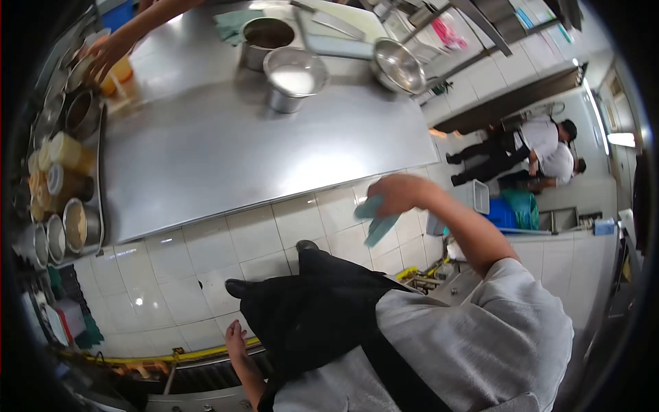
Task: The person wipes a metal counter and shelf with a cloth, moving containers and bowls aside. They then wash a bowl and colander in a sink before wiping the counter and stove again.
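My right hand [399, 195] is closed around a folded light green cloth [382, 221], held out over the tiled floor beside the steel table's near edge. Parts of the cloth hang below the fingers. Low on the other side of my black apron [309, 302], my left hand [235, 336] hangs with its fingers loosely apart and nothing visible in them. On the steel table [226, 158] stand a metal pot with white contents [295, 79] and a metal pot with dark contents [266, 40]. A long-handled steel bowl [398, 66] rests at the table's corner.
Another person's arm [141, 31] reaches toward containers at the upper left. Several jars and metal tubs [75, 223] line the table's left end. A knife [336, 22] lies by a cutting board. Two people [539, 141] stand farther off at right. Behind me runs a yellow pipe [151, 359].
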Motion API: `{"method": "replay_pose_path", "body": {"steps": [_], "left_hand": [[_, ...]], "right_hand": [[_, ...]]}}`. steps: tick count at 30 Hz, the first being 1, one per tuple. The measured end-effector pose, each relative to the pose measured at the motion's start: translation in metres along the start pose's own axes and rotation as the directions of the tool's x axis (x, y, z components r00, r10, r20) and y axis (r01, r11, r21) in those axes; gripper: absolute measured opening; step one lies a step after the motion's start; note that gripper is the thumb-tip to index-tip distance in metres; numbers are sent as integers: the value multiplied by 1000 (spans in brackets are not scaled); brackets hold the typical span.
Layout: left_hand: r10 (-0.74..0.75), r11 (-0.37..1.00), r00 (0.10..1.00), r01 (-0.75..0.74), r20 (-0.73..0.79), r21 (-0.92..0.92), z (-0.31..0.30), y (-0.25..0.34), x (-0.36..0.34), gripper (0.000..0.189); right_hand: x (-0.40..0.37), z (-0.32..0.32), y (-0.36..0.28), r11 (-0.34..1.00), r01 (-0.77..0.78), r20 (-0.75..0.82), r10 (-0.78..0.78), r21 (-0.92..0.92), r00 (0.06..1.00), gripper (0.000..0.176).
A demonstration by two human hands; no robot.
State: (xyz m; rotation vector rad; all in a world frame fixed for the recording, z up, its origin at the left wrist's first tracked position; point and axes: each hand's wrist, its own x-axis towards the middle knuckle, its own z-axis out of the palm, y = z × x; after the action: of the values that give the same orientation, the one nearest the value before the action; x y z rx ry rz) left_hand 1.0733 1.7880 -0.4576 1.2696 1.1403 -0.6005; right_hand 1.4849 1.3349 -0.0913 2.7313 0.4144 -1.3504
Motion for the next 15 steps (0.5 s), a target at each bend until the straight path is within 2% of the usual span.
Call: {"method": "replay_pose_path", "body": {"steps": [1,2,4,6,8,9,10,12,15], "left_hand": [[-22,999,1000,22,14,37,-1,-3,-7,49],[-42,997,999,41,23,72,0,0,-15,48],[-51,993,999,52,-6,107,8,20,-31,46],[-18,989,999,22,-33,144,22,51,-48,46],[25,987,999,-18,-42,162,39,75,-57,48],[50,982,997,-39,-53,184,48,84,-58,49],[78,975,995,-63,-64,212,59,99,-63,49],[110,954,994,-101,-15,283,81,126,-83,47],[164,894,984,-181,75,410,120,166,-138,47]], "right_hand": [[-21,-17,25,1000,-8,-100,7,-5,995,46],[-38,-35,43,989,-135,-97,140,59,985,50],[-49,-47,85,974,-157,-276,198,163,941,49],[-24,-34,134,945,-181,-390,281,273,877,49],[47,1,165,896,-134,-372,306,422,876,57],[94,41,160,926,-45,-636,291,374,714,60],[123,79,139,951,14,-837,266,310,478,62],[126,108,104,967,-39,-926,253,252,281,62],[123,115,145,948,128,-930,249,291,271,55]]}}
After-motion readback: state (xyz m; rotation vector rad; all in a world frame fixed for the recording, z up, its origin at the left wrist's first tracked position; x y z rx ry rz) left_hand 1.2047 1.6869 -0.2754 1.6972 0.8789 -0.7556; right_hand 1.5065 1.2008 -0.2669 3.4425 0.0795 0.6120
